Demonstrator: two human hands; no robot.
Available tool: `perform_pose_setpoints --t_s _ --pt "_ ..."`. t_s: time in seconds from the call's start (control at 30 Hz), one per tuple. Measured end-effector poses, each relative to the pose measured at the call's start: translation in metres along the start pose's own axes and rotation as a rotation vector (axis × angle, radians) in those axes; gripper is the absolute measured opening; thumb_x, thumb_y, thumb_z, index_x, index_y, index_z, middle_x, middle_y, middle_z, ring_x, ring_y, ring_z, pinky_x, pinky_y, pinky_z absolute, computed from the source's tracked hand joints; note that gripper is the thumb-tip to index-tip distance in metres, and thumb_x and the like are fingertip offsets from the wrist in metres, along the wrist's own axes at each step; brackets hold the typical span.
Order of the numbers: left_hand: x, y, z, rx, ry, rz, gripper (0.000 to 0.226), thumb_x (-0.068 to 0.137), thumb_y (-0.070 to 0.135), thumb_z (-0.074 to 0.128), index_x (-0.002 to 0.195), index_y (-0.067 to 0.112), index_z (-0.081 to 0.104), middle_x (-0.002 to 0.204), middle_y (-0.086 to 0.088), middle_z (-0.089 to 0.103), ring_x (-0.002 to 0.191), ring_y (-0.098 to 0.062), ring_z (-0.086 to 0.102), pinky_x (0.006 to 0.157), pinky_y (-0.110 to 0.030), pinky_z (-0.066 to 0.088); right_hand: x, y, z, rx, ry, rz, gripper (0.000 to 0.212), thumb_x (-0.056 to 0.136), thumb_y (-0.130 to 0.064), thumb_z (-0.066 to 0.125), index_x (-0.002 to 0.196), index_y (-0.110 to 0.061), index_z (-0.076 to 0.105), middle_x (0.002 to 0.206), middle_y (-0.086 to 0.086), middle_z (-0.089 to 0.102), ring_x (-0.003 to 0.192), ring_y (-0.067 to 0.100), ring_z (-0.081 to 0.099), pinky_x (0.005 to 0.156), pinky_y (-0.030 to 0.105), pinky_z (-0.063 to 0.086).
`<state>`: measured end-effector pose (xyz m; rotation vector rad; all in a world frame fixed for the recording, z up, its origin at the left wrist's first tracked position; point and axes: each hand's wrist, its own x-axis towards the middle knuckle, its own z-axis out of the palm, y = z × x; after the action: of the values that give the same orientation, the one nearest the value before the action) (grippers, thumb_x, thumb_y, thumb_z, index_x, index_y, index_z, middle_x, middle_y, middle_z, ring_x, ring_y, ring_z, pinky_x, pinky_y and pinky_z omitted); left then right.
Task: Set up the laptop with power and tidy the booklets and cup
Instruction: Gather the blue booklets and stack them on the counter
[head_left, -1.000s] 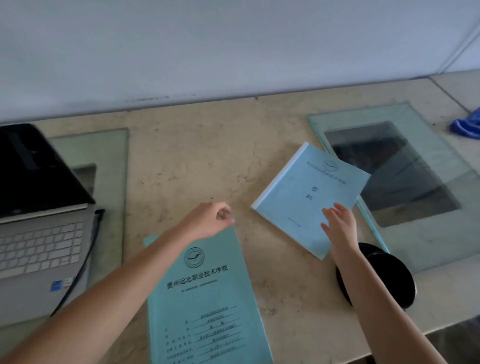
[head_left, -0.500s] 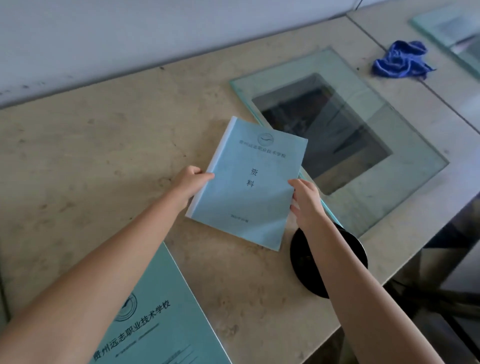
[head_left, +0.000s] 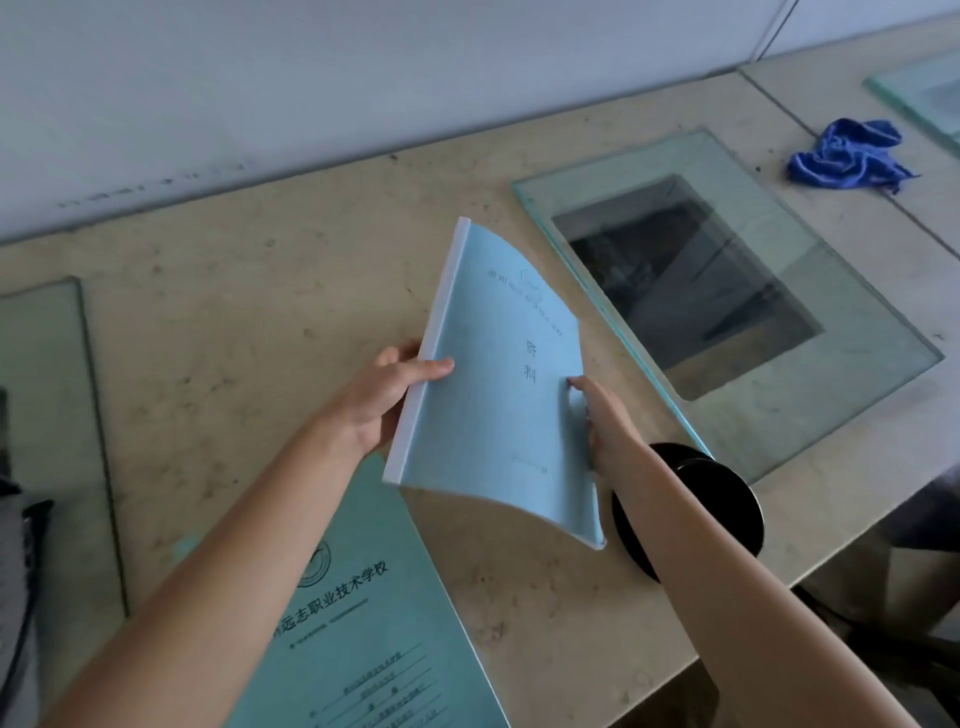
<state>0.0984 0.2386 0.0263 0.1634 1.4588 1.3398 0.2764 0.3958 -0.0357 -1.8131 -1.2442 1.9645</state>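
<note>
Blue booklet (head_left: 493, 395) (bowed) between hands

A pale, plain wall (head_left: 363, 78) runs along the back of a beige, marbled stone counter (head_left: 249, 291) with dark specks and stains. A glass pane (head_left: 810, 312) lies flat over a dark rectangular opening at the right; another glass pane (head_left: 47, 415) lies at the left edge. A crumpled blue cloth (head_left: 847, 161) rests beyond a seam in the counter. The light is soft and even.
</note>
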Motion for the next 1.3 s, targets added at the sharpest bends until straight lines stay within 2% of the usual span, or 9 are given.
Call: perform_pose_setpoints --t_s 0.1,0.4,0.57,0.63,0.7,0.8,0.93,1.07,1.3 --pt "-0.042 -0.008 -0.022 -0.060 -0.063 0.054 0.052 0.075 0.007 0.065 0.125 0.019 0.054 0.110 -0.008 0.069 0.086 -0.021 0.071 0.065 -0.032 0.059 -0.016 0.012 0.012 0.006 -0.106 -0.071 0.026 0.082 -0.032 0.061 0.100 -0.015 0.054 0.103 0.008 0.062 0.089 0.023 0.064 0.077 0.040 0.055" --pt "-0.141 -0.095 -0.091 -0.149 0.115 -0.015 0.067 0.065 0.011 0.072 0.128 0.026 0.053 0.117 -0.005 0.070 0.104 -0.028 0.068 0.087 -0.043 0.053 -0.069 0.068 0.051 -0.027 -0.344 -0.218 0.026 0.091 -0.014 0.059 0.114 -0.018 0.048 0.094 0.012 0.070 0.073 0.028 0.067 0.071 0.048 0.057" --pt "-0.189 -0.144 -0.112 -0.181 0.232 -0.112 0.034 0.073 0.030 0.063 0.104 0.017 0.066 0.086 -0.002 0.075 0.069 -0.015 0.071 0.057 -0.025 0.057 -0.096 0.108 0.066 -0.174 -0.460 -0.262 0.018 0.094 -0.010 0.053 0.103 -0.026 0.050 0.082 0.008 0.075 0.067 0.027 0.071 0.058 0.042 0.059" --pt "-0.200 -0.160 -0.121 -0.153 0.298 -0.145 0.030 0.082 0.027 0.062 0.106 0.009 0.066 0.087 -0.006 0.073 0.072 -0.017 0.068 0.061 -0.028 0.055 -0.104 0.120 0.073 -0.252 -0.464 -0.279 0.020 0.094 -0.010 0.052 0.099 -0.029 0.050 0.087 0.011 0.073 0.070 0.029 0.070 0.063 0.046 0.059" --pt "-0.209 -0.172 -0.125 -0.093 0.377 -0.164 0.028 0.089 0.023 0.060 0.107 0.003 0.066 0.094 -0.010 0.074 0.083 -0.021 0.069 0.070 -0.030 0.054 -0.112 0.130 0.078 -0.327 -0.452 -0.310 0.020 0.094 -0.010 0.052 0.100 -0.029 0.050 0.091 0.008 0.072 0.071 0.026 0.070 0.064 0.044 0.060" --pt "-0.219 -0.186 -0.131 0.096 0.448 -0.128 0.017 0.090 0.022 0.060 0.092 0.007 0.067 0.072 0.003 0.076 0.065 -0.006 0.070 0.052 -0.016 0.053 -0.118 0.142 0.082 -0.412 -0.437 -0.365 0.019 0.094 -0.010 0.051 0.104 -0.026 0.050 0.095 0.002 0.072 0.075 0.023 0.071 0.064 0.040 0.060" --pt "-0.222 -0.200 -0.142 0.393 0.385 -0.159 0.035 0.091 0.034 0.057 0.089 0.001 0.067 0.079 -0.018 0.070 0.059 -0.023 0.062 0.046 -0.023 0.047 -0.122 0.153 0.081 -0.511 -0.392 -0.470 0.019 0.092 -0.011 0.052 0.104 -0.026 0.053 0.094 0.001 0.071 0.079 0.024 0.070 0.066 0.043 0.059" --pt "-0.215 -0.208 -0.146 0.602 0.429 -0.141 0.043 0.090 0.045 0.054 0.070 0.008 0.063 0.058 -0.003 0.060 0.037 -0.009 0.048 0.042 -0.021 0.038 -0.122 0.152 0.084 -0.614 -0.322 -0.609 0.025 0.085 -0.013 0.057 0.092 -0.037 0.058 0.091 -0.012 0.068 0.078 0.010 0.066 0.060 0.022 0.051" --pt "-0.207 -0.211 -0.146 0.923 0.456 -0.075 0.048 0.091 0.051 0.045 0.062 0.014 0.051 0.055 -0.003 0.048 0.048 -0.015 0.042 0.050 -0.029 0.027 -0.109 0.153 0.075 -0.767 -0.235 -0.655 0.026 0.085 -0.015 0.060 0.110 -0.021 0.059 0.096 -0.005 0.051 0.079 0.006 0.053 0.062 0.016 0.040"
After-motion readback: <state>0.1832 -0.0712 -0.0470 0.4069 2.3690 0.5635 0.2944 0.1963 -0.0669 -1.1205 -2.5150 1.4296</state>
